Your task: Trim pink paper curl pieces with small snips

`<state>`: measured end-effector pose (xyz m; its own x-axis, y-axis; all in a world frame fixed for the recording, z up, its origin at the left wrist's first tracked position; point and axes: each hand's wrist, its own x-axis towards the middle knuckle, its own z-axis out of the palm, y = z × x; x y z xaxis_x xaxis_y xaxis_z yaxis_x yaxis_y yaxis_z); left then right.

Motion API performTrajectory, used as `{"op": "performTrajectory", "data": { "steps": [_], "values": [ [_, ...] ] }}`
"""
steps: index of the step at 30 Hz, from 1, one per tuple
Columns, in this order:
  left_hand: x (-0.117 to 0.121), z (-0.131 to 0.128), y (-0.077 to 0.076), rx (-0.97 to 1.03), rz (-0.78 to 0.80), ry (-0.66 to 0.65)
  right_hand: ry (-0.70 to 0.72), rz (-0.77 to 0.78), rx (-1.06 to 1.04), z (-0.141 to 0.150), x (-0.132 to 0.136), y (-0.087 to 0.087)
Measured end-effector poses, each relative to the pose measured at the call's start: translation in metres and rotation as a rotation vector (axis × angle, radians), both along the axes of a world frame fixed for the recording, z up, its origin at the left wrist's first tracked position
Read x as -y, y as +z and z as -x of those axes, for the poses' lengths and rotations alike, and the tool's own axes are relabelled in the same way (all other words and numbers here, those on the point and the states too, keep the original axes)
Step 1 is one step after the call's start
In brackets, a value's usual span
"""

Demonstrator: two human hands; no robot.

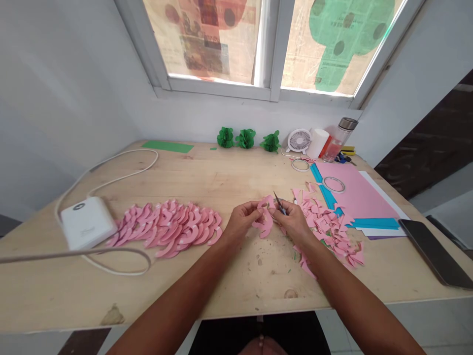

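Pink paper piece (pixel 264 223), scissors (pixel 280 204) (handles hidden), both hands.

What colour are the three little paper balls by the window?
The paper balls are green, seen clearly in the head view, at the table's far edge.

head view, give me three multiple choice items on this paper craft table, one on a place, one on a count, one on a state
1. Where does the pile of cut pink curved pieces lie?
A. beside the white box with the cable
B. on the window sill
C. on the dark phone

2. How many green paper balls stand by the wall?
A. one
B. three
C. five

3. What is the right hand doing?
A. lying flat and bare
B. gripping the bottle
C. holding small scissors

Answers:
1 A, the pile lies just right of the white box.
2 B, three stand in a row under the window.
3 C, the scissors point up from it at the pink paper piece that the left hand pinches.
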<state>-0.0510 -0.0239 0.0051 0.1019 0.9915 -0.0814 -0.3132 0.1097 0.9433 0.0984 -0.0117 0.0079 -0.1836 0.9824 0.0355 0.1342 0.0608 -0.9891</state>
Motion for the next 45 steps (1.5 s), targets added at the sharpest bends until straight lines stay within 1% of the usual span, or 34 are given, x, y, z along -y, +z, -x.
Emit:
{"op": "performTrajectory", "data": {
  "steps": [3, 6, 13, 16, 21, 26, 30, 34, 41, 45],
  "values": [
    [0.001, 0.0, 0.002, -0.006, 0.028, -0.024, 0.082, -0.006, 0.033, 0.001, 0.001, 0.002],
    [0.001, 0.003, 0.004, 0.036, 0.038, -0.056, 0.133, -0.059, 0.084, 0.0, 0.0, 0.001],
    [0.004, 0.004, 0.006, 0.145, 0.099, -0.088, 0.102, -0.15, 0.171, -0.002, -0.003, -0.007],
    [0.005, 0.002, 0.005, 0.144, 0.115, -0.059, 0.092, -0.191, 0.248, -0.002, -0.001, -0.006],
    [0.003, 0.003, 0.003, 0.109, 0.093, 0.04, 0.085, -0.272, 0.388, -0.001, 0.002, 0.0],
    [0.0, 0.006, 0.004, 0.104, 0.099, 0.102, 0.087, -0.312, 0.443, -0.001, 0.004, 0.004],
    [0.0, 0.007, 0.007, 0.103, 0.101, 0.118, 0.097, -0.317, 0.496, -0.003, 0.004, 0.007],
    [0.001, 0.009, 0.009, 0.092, 0.101, 0.105, 0.106, -0.336, 0.532, -0.004, 0.004, 0.01],
    [0.002, 0.014, 0.013, 0.012, 0.095, 0.006, 0.16, -0.37, 0.594, -0.005, 0.006, 0.013],
    [0.002, 0.017, 0.016, 0.0, 0.087, -0.009, 0.175, -0.376, 0.619, -0.005, 0.006, 0.013]
  ]
}}
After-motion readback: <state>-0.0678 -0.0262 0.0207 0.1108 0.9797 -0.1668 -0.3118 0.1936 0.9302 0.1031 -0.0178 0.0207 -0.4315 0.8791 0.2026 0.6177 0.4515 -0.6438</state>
